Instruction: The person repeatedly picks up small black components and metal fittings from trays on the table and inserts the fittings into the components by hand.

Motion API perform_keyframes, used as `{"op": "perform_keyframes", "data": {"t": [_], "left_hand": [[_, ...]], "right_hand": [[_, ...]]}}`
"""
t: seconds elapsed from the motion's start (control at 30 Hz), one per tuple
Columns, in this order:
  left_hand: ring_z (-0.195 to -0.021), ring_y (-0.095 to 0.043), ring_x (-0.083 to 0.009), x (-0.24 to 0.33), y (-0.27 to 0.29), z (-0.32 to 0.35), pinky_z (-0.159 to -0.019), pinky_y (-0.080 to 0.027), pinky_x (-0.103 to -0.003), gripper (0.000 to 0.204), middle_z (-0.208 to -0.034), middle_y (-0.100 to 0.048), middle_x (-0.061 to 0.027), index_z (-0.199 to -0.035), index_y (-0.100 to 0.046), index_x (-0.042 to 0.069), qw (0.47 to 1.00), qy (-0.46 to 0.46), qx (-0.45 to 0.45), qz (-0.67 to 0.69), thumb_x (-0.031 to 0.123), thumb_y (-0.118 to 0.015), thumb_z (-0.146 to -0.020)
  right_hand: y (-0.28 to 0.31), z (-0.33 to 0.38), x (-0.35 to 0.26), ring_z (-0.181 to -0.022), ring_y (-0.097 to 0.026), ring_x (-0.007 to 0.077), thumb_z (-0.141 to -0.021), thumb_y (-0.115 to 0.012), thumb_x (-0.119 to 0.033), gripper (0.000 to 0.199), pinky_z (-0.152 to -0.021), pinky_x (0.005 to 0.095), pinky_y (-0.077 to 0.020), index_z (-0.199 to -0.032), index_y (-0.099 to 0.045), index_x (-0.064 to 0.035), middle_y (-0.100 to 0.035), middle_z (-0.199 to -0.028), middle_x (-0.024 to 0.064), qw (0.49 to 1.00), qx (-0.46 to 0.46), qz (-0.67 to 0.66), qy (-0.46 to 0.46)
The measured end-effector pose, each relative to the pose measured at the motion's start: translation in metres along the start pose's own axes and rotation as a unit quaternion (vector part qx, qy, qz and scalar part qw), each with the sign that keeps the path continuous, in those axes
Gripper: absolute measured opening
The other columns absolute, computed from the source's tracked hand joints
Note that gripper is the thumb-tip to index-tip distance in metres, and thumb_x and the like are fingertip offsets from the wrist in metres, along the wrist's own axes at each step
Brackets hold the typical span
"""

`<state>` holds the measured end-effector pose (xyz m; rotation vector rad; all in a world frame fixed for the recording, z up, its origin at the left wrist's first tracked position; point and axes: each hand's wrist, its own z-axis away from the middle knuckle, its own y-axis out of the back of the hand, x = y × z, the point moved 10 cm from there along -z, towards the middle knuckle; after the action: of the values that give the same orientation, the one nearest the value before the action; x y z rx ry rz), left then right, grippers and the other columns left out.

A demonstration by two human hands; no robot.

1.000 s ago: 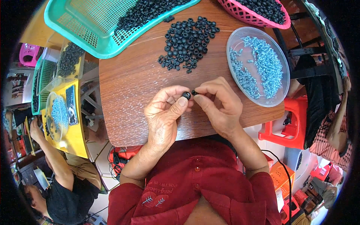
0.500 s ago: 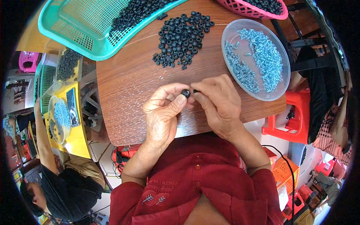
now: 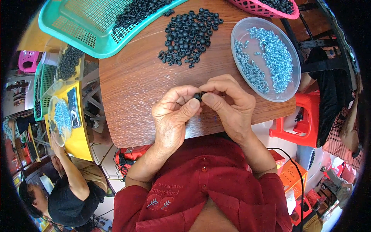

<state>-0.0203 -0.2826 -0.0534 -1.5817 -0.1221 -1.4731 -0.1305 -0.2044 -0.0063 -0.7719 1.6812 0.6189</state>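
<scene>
A brown wood-grain table (image 3: 131, 96) with rounded corners fills the middle of the view, with a red stool (image 3: 297, 135) just beyond its right edge and a yellow table (image 3: 81, 141) to the left, where a co-worker in black (image 3: 71, 203) sits.

At the near part of the brown table, both hands meet fingertip to fingertip in front of a dark red shirt (image 3: 228, 185). The left hand (image 3: 172, 112) has its thumb and forefinger clamped on a round black piece (image 3: 198, 97), which sits right at the fingertips, partly covered by them. The right hand (image 3: 232, 106) pinches thumb against forefinger on a small dark part (image 3: 203, 94) touching the piece's right side; whether the two are already joined, I cannot tell.

Beyond the hands lies a loose pile of black pieces (image 3: 189, 34), well apart from the grip. A teal basket (image 3: 77, 19) stands at its left, a pink basket (image 3: 266, 12) at the far right, and nearer, right of the pile, a clear oval tray (image 3: 278, 99) holds pale blue springs (image 3: 278, 58).
</scene>
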Motion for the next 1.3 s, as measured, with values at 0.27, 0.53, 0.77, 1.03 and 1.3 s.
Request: {"op": "perform_keyframes", "data": {"t": [0.27,0.53,0.77,1.03,1.3], "left_hand": [[-0.08,-0.061,-0.0107,0.003,-0.002,-0.001,-0.07,-0.052,-0.023,0.024,-0.093,-0.064,-0.0073,-0.108,-0.059,-0.004,1.0,-0.003,-0.009,-0.008,0.001,-0.064,-0.085],[-0.074,-0.06,-0.0097,0.005,0.002,0.001,-0.067,-0.051,-0.021,0.023,-0.089,-0.065,-0.0065,-0.107,-0.061,-0.004,0.996,-0.02,-0.02,-0.087,0.002,-0.065,-0.085],[-0.073,-0.058,-0.0087,0.003,0.0,0.002,-0.066,-0.049,-0.021,0.022,-0.089,-0.065,-0.0057,-0.106,-0.061,-0.003,0.996,-0.011,-0.013,-0.089,0.004,-0.065,-0.086],[-0.074,-0.056,-0.0065,0.005,-0.001,0.001,-0.065,-0.047,-0.018,0.02,-0.088,-0.064,-0.0041,-0.106,-0.062,-0.003,0.991,-0.015,-0.028,-0.13,0.002,-0.064,-0.086],[-0.075,-0.059,-0.0089,0.0,-0.002,-0.002,-0.063,-0.048,-0.02,0.02,-0.087,-0.065,-0.0074,-0.104,-0.062,-0.005,0.994,0.043,-0.025,-0.096,0.0,-0.064,-0.085]], "right_hand": [[0.002,0.013,0.022,-0.079,-0.057,0.0089,-0.079,-0.066,0.003,0.016,-0.069,0.0219,-0.045,-0.095,-0.066,0.0001,-0.062,-0.088,0.0043,0.98,0.02,-0.147,-0.129],[0.004,0.004,0.008,-0.08,-0.057,0.009,-0.077,-0.068,0.002,0.015,-0.07,0.0223,-0.0453,-0.092,-0.068,-0.0002,-0.063,-0.086,0.0039,0.995,-0.027,-0.037,-0.088],[0.004,0.004,0.014,-0.077,-0.056,0.0103,-0.075,-0.069,0.001,0.015,-0.066,0.0244,-0.0444,-0.09,-0.068,-0.0007,-0.062,-0.081,0.0037,0.993,-0.049,-0.02,-0.106],[-0.004,-0.007,-0.027,-0.07,-0.055,0.0254,-0.071,-0.065,0.003,0.012,-0.06,0.0334,-0.0433,-0.082,-0.063,-0.0026,-0.059,-0.076,0.0085,0.977,-0.086,0.166,0.1],[-0.015,-0.007,-0.047,-0.072,-0.055,0.0252,-0.067,-0.069,0.004,0.019,-0.061,0.0326,-0.0434,-0.084,-0.064,-0.0013,-0.06,-0.077,0.0093,0.934,-0.128,0.272,0.196]]}}
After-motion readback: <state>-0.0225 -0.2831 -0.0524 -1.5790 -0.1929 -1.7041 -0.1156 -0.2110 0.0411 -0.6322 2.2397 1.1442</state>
